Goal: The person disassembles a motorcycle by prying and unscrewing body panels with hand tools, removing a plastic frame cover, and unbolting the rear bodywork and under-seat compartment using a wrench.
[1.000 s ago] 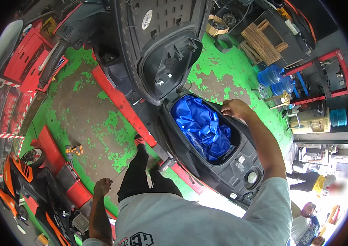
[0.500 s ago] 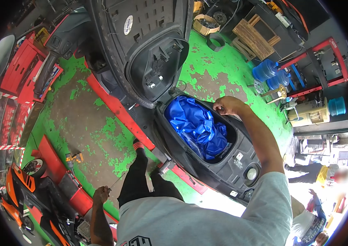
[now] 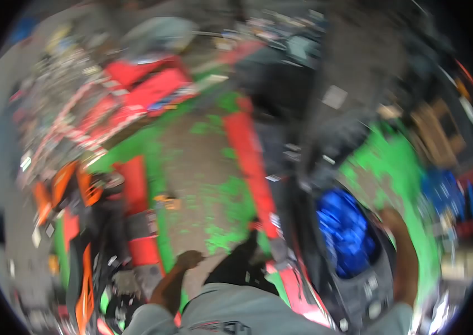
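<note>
No text is readable, the shirt print (image 3: 228,327) included.

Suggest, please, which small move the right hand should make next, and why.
Perhaps move the right hand inward to the crumpled blue material: the hand appears beside the open compartment, the material lies inside, and the seat is raised. Blur hides whether the hand touches anything.

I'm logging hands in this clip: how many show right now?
2: the left hand is beside the black trousers; the right hand is right of the blue plastic. Blur may hide others in the background.
</note>
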Demonstrator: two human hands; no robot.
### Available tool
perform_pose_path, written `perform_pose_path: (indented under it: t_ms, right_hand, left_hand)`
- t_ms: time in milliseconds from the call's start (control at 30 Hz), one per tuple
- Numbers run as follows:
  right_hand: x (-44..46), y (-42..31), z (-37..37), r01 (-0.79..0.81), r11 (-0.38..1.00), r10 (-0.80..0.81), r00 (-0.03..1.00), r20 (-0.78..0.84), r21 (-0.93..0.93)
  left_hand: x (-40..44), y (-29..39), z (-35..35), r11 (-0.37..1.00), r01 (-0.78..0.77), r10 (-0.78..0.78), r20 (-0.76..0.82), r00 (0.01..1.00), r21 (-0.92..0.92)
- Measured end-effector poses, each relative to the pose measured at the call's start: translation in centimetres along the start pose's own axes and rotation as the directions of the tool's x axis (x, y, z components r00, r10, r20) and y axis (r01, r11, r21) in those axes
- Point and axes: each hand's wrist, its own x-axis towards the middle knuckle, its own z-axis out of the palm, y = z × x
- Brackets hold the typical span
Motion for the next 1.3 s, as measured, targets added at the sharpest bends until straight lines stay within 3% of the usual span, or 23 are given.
perform_pose_path:
  t_ms: [33, 67, 100, 133, 233, 433, 467, 500, 667, 800, 900, 933, 967, 1033, 1067, 1100, 1133, 1167, 1200, 1233, 1267, 1300]
  right_hand:
    - [-0.4, -0.3, -1.6, 0.075, 0.995, -0.077, 0.996, 0.045, 0.062]
    - [-0.5, 0.6, -1.0, 0.216, 0.974, -0.214, 0.976, -0.029, 0.074]
    - [0.6, 1.8, 0.0, 0.227, 0.939, -0.258, 0.962, 0.090, 0.258]
    - [0.6, 1.6, 0.0, 0.358, 0.898, -0.343, 0.934, -0.101, 0.255]
    - [0.8, 1.0, -0.8, 0.408, 0.885, -0.395, 0.913, -0.101, 0.225]
    - [0.5, 0.8, -0.3, 0.265, 0.908, -0.269, 0.962, -0.034, 0.324]
    - [0.4, 0.9, 0.2, 0.323, 0.875, -0.291, 0.946, -0.140, 0.361]
    - [0.6, 1.1, 0.6, 0.381, 0.837, -0.305, 0.921, -0.244, 0.392]
    - [1.0, 1.9, 1.4, 0.328, 0.869, -0.289, 0.944, -0.158, 0.369]
    - [1.4, 1.2, 0.6, 0.384, 0.848, -0.319, 0.920, -0.226, 0.367]
    - [2.7, 2.3, -0.5, 0.389, 0.844, -0.299, 0.913, -0.279, 0.370]
    - [2.7, 2.7, -2.3, 0.435, 0.775, -0.290, 0.890, -0.353, 0.458]
    - [2.7, 2.8, -3.7, 0.460, 0.798, -0.263, 0.847, -0.461, 0.390]
    - [2.3, 2.2, -7.0, 0.192, 0.805, 0.026, 0.934, -0.356, 0.561]
    - [2.2, 1.7, -6.2, 0.192, 0.808, 0.027, 0.933, -0.359, 0.557]
    - [2.6, 0.7, -4.6, 0.281, 0.559, 0.149, 0.892, -0.428, 0.780]
    - [2.8, -0.2, -3.7, 0.382, 0.248, 0.284, 0.850, -0.444, 0.890]
    - [2.4, -2.0, -4.9, 0.417, 0.184, 0.000, 0.905, -0.425, 0.890]
    - [2.9, -4.4, -2.1, 0.321, -0.025, 0.180, 0.933, -0.312, 0.947]
    - [1.9, -9.9, -2.5, 0.224, -0.027, 0.369, 0.908, -0.198, 0.974]
    - [1.5, -12.2, -2.7, 0.189, -0.166, 0.012, 0.982, -0.189, 0.968]
    - [0.5, -17.0, -3.2, -0.010, -0.194, 0.183, 0.982, 0.046, 0.981]
  left_hand:
    - [2.8, 2.4, -2.8, 0.830, 0.540, -0.453, 0.395, 0.799, -0.140]
    - [1.9, 1.2, -1.1, 0.983, 0.153, -0.174, 0.249, 0.953, 0.101]
    - [4.0, 2.8, -2.7, 0.707, 0.707, -0.617, 0.470, 0.631, -0.020]
    - [6.4, 5.2, -7.1, 0.582, 0.813, -0.719, 0.481, 0.501, 0.024]
    - [7.8, 6.3, -10.0, 0.373, 0.922, -0.767, 0.525, 0.368, -0.102]
    - [6.8, 7.0, -9.8, 0.328, 0.938, -0.793, 0.506, 0.339, -0.115]
    - [6.6, 7.3, -9.8, 0.314, 0.944, -0.799, 0.507, 0.323, -0.106]
    - [6.4, 7.4, -9.8, 0.309, 0.945, -0.801, 0.505, 0.321, -0.110]
    - [5.4, 6.4, -8.1, 0.352, 0.933, -0.795, 0.503, 0.340, -0.075]
    - [5.7, 5.6, -7.7, 0.354, 0.933, -0.795, 0.504, 0.337, -0.067]
    - [6.6, 6.0, -8.9, 0.411, 0.903, -0.756, 0.508, 0.412, -0.121]
    - [6.9, 5.9, -8.9, 0.405, 0.908, -0.757, 0.517, 0.399, -0.107]
    - [7.2, 5.7, -9.0, 0.397, 0.913, -0.764, 0.517, 0.386, -0.096]
    - [7.3, 5.8, -9.1, 0.391, 0.914, -0.769, 0.507, 0.389, -0.107]
    - [7.4, 5.9, -9.2, 0.388, 0.915, -0.772, 0.501, 0.390, -0.115]
    - [7.6, 6.1, -9.6, 0.390, 0.913, -0.772, 0.497, 0.396, -0.121]
    - [7.9, 6.5, -10.2, 0.362, 0.926, -0.770, 0.526, 0.361, -0.105]
    - [7.9, 6.8, -10.4, 0.338, 0.937, -0.761, 0.560, 0.326, -0.087]
    - [7.2, 6.4, -9.8, 0.353, 0.931, -0.745, 0.575, 0.339, -0.091]
    - [5.7, 5.3, -8.3, 0.489, 0.864, -0.725, 0.494, 0.481, -0.124]
    - [4.1, 4.1, -5.7, 0.625, 0.765, -0.657, 0.423, 0.624, -0.158]
    - [2.8, 3.2, -2.6, 0.747, 0.635, -0.549, 0.354, 0.757, -0.199]
